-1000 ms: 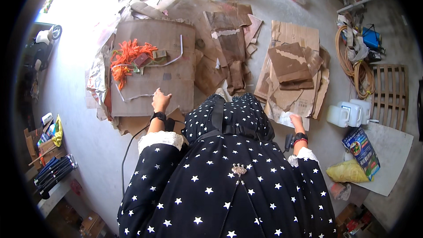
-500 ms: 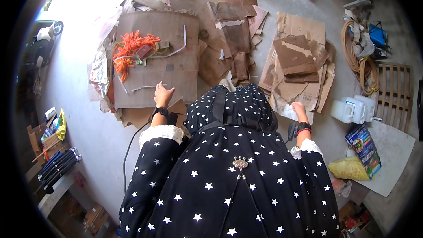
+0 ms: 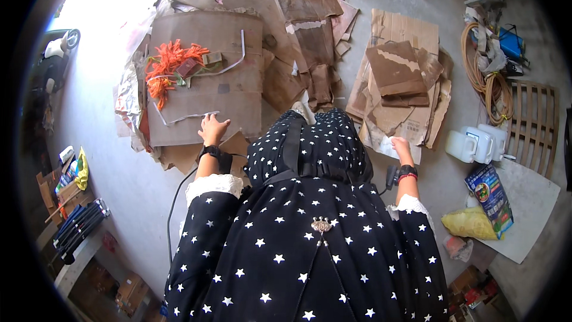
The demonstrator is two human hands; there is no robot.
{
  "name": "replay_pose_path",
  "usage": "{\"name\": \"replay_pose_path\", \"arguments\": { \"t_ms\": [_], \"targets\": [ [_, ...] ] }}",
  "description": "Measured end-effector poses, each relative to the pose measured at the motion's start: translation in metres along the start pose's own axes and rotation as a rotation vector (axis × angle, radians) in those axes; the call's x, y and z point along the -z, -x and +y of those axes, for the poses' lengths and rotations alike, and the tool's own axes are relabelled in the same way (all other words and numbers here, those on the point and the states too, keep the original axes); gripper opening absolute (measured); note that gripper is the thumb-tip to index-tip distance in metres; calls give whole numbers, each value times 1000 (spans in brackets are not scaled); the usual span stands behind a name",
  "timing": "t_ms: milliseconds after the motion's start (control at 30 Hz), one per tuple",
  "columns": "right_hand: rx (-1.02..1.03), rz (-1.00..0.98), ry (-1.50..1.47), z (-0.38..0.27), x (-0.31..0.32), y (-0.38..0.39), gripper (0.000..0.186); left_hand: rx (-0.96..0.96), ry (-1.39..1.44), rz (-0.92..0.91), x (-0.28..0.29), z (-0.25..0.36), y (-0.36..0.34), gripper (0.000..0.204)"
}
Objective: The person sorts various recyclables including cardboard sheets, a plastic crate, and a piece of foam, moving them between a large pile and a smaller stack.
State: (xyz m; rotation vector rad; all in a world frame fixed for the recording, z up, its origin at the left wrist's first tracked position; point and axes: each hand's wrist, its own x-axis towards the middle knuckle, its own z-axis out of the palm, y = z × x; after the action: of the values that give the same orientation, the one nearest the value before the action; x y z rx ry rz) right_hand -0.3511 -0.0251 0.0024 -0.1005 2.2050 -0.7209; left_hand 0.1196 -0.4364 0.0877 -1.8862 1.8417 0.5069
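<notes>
My left hand (image 3: 213, 130) is open, fingers spread. It hovers at the near edge of a large flattened brown cardboard sheet (image 3: 205, 33), by a white strip (image 3: 185, 117). On that sheet lie a tangle of orange strips (image 3: 161, 77), a small dark-red block (image 3: 187, 68) and another white strip (image 3: 242, 42). My right hand (image 3: 403, 145) is closed, over the near end of a second pile of flattened cardboard (image 3: 405, 22). Whatever its fingers hold, if anything, is hidden. A torn brown cardboard piece (image 3: 393, 71) tops that pile.
More cardboard scraps (image 3: 313, 36) lie between the piles. To the right are white plastic jugs (image 3: 462, 146), a coiled tan hose (image 3: 497, 104), a slatted wooden panel (image 3: 533, 128) and a yellow bag (image 3: 471, 223). Folded dark metal-framed items (image 3: 80, 226) are at left. A cable (image 3: 173, 214) trails beside my left arm.
My left hand has shifted slightly left and down, toward the cardboard sheet's near edge. The right hand stays closed in nearly the same place. The view has moved a little.
</notes>
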Motion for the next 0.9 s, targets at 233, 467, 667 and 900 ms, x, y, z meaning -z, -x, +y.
{"name": "replay_pose_path", "arguments": {
  "t_ms": [233, 467, 667, 900],
  "targets": [
    [-24, 0, 291, -1, 40, -36, 24, -88, -205, -11, 14, 45, -17, 61],
    [109, -115, 548, -48, 7, -135, 22, -210, -243, -25, -32, 155, -75, 55],
    [423, -245, 611, -68, -118, -306, 18, -421, -225, 121, -177, 256, -216, 53],
    [511, -230, 599, -32, -278, -522, 20, -523, 44, 111, -335, 328, -406, 51]
  ]
}}
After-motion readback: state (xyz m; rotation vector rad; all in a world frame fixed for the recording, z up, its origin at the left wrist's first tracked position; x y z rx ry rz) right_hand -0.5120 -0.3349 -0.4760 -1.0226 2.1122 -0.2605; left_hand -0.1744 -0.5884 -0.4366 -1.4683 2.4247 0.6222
